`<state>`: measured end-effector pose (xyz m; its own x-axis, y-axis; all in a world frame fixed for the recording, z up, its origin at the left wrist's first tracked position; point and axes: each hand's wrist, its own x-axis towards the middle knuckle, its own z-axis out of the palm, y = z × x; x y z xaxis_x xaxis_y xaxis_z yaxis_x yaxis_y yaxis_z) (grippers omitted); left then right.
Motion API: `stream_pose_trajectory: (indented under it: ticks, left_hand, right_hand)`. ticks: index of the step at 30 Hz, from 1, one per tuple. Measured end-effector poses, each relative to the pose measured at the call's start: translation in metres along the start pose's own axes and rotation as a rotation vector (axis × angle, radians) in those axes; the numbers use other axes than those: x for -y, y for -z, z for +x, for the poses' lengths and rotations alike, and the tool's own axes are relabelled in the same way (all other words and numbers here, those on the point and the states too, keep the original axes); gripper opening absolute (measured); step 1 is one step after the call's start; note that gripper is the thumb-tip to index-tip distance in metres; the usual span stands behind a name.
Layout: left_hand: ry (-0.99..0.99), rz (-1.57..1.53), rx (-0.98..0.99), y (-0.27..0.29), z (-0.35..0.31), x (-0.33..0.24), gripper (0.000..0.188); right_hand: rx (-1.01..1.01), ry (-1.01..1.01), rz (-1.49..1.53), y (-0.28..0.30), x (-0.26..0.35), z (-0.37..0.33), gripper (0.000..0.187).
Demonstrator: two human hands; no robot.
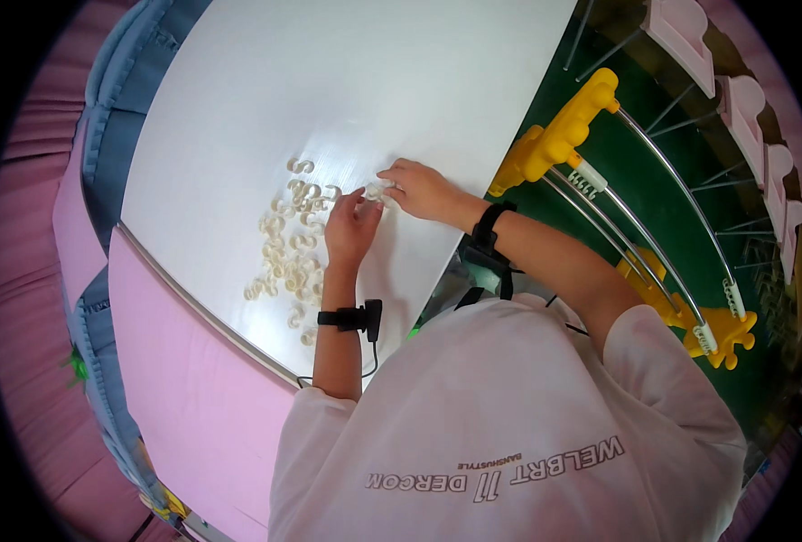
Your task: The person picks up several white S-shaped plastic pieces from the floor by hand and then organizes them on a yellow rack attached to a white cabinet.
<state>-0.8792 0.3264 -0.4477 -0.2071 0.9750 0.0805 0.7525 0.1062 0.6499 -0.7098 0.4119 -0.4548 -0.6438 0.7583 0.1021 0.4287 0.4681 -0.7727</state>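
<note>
My left hand (pixel 350 232) reaches up over the white table, its fingers bent together near a small pale S-shaped hook (pixel 376 191). From the right comes my right hand (pixel 419 190), its thumb and fingers closing on the same small piece or pieces. The fingers cover part of what they hold, so I cannot tell whether it is one hook or more. Just left of my left hand lies a loose pile of cream S-shaped hooks (pixel 300 269), spread toward the table's near side.
A pink panel (pixel 184 379) borders the white table (pixel 329 81) at the lower left. To the right stands a rack with yellow ends (pixel 559 135) and metal rods (pixel 658 244), some carrying white coiled pieces. Pale pink chair-like shapes (pixel 744 117) stand beyond it.
</note>
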Motion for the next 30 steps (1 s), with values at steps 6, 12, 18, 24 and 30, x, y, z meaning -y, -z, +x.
stream_pose_trajectory:
  ticks: [6, 12, 18, 24, 30]
  left_hand:
    - [0.207, -0.025, 0.188, -0.015, 0.009, -0.01, 0.034]
    - [0.217, -0.219, -0.04, -0.027, 0.0, -0.027, 0.029]
    - [-0.004, -0.092, -0.228, -0.034, -0.013, -0.011, 0.019]
    - [-0.043, -0.115, -0.269, -0.029, -0.008, -0.013, 0.019]
    - [0.127, -0.04, -0.333, -0.013, 0.014, 0.03, 0.017]
  right_hand:
    - [-0.08, -0.082, 0.179, -0.005, -0.009, -0.008, 0.028]
    - [-0.174, -0.093, 0.173, -0.01, -0.008, -0.015, 0.025]
    - [0.073, -0.228, 0.134, -0.005, -0.002, -0.001, 0.024]
    - [0.041, -0.232, -0.063, -0.007, 0.0, -0.012, 0.023]
    - [-0.034, -0.173, -0.107, 0.014, 0.002, -0.027, 0.027]
